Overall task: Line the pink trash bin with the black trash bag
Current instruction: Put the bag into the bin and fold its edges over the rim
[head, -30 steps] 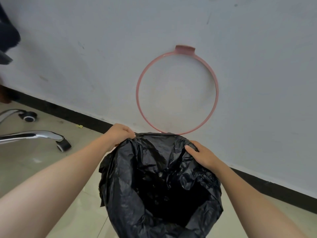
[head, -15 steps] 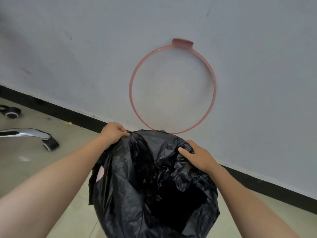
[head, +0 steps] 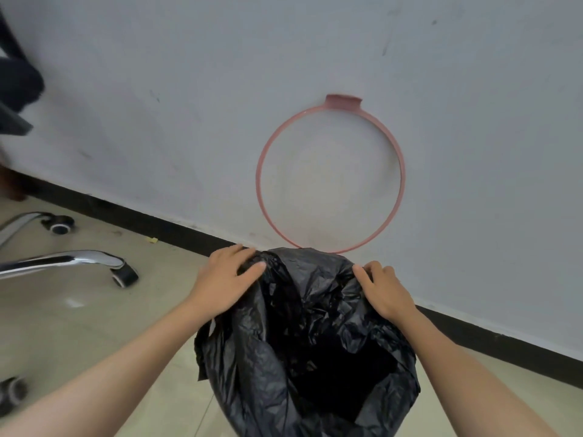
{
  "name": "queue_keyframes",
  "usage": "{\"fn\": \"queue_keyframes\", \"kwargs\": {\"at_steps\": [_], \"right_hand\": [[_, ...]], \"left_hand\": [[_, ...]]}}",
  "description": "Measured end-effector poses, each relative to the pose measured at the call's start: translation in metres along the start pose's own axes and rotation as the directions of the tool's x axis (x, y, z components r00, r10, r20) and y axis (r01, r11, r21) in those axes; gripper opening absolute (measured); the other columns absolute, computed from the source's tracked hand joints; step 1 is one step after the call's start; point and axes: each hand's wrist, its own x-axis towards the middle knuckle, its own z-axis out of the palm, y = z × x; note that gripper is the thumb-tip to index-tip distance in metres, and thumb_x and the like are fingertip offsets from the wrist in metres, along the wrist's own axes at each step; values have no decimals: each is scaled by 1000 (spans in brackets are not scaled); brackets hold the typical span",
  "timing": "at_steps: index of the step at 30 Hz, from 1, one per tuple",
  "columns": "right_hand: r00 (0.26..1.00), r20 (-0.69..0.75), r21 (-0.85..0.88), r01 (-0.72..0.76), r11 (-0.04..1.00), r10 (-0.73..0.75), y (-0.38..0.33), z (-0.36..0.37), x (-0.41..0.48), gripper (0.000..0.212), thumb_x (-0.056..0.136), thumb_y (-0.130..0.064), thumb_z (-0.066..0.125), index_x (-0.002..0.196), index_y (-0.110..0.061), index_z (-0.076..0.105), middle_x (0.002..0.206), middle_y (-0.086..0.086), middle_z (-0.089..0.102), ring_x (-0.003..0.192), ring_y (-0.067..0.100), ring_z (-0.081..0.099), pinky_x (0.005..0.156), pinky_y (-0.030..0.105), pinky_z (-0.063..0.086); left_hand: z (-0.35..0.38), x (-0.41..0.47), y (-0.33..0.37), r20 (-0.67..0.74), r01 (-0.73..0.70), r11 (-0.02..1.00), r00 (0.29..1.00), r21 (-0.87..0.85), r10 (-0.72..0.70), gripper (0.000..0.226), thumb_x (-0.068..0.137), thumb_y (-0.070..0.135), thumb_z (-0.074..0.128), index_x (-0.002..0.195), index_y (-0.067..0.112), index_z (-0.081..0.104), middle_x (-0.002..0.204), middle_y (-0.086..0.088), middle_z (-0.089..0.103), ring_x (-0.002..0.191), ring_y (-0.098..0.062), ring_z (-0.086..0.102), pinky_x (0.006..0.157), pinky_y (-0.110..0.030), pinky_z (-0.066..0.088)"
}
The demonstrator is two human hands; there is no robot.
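Note:
The black trash bag [head: 303, 348] hangs open at the bottom centre, draped over the bin and hiding its body; a small pale patch of the bin shows at the bag's left edge. My left hand [head: 225, 275] grips the bag's far-left rim, thumb pressed on the plastic. My right hand [head: 383, 290] holds the far-right rim with fingers curled over the edge. The bin's pink ring [head: 329, 175] stands raised against the wall just behind the bag, with its hinge tab on top.
A white wall with a black skirting board [head: 142, 216] runs behind. Chrome chair legs with castors [head: 124, 275] stand on the tiled floor at left. A dark object [head: 15, 93] hangs at the upper left edge.
The view has shifted, so the ring now sits further right and lower. My left hand has spread flatter on the bag's rim; both hands keep hold of the bag.

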Motion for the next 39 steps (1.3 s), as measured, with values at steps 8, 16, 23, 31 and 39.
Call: {"fn": "queue_keyframes", "kwargs": {"at_steps": [8, 16, 23, 31, 39], "right_hand": [[946, -256, -50, 192, 980, -199, 9, -16, -59, 58, 88, -57, 36, 133, -22, 44, 147, 9, 33, 137, 26, 23, 111, 39, 22], [970, 212, -27, 124, 992, -116, 45, -12, -93, 54, 93, -47, 38, 142, -39, 16, 157, 0, 12, 145, 17, 2, 116, 36, 12], [862, 61, -672, 408, 618, -502, 2, -20, -111, 83, 87, -63, -7, 127, -22, 53, 141, 11, 47, 133, 31, 40, 103, 48, 38], [831, 548, -834, 536, 127, 94, -15, 27, -77, 58, 95, -49, 30, 145, -21, 18, 157, 9, 5, 144, 28, -6, 116, 50, -8], [851, 524, -849, 517, 110, 48, -29, 38, -68, 43, 98, -29, 37, 136, -11, 39, 148, 16, 32, 137, 35, 24, 116, 53, 5]], "left_hand": [[14, -47, -15, 226, -27, 920, 972, 392, -67, 90, 80, 54, 54, 143, 30, -5, 156, -4, -6, 142, -25, 8, 113, -40, 24], [15, -44, -8, 209, -37, 775, 970, 631, -123, 86, 81, 44, 53, 142, 32, -6, 155, -12, -6, 139, -34, 11, 107, -44, 28], [8, -75, 14, 135, -327, 722, 940, 610, 312, 72, 76, 62, 13, 133, 27, 41, 149, -10, 30, 139, -34, 25, 107, -53, 30], [20, -95, 8, 591, -436, 709, 806, 554, 34, 56, 88, 59, 25, 115, 25, 61, 135, -2, 53, 138, -23, 24, 116, -45, -2], [20, -92, 12, 598, -458, 646, 802, 611, 3, 55, 88, 44, 29, 83, 7, 69, 101, -13, 69, 118, -28, 44, 118, -45, 3]]}}
